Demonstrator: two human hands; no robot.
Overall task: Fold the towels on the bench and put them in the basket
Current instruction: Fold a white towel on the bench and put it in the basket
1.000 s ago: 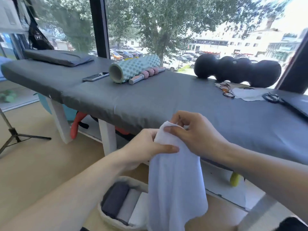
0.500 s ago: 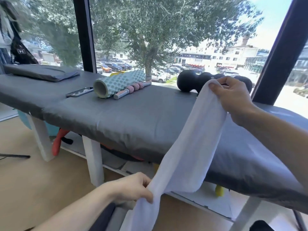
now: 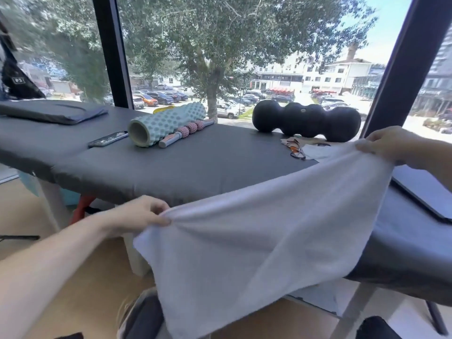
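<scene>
Since the earlier frame the hands have drawn apart, left hand (image 3: 144, 212) and right hand (image 3: 389, 144) each pinching a corner of the white towel (image 3: 269, 241), stretched unfolded above the bench (image 3: 171, 167); the basket (image 3: 139, 314) below awaits it.

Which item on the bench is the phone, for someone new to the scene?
Start at the grey bench under the window. Left of its middle lies a teal bumpy foam roller. The phone lies just left of the roller's open end: flat, thin and dark, unlike the round rollers.
</scene>
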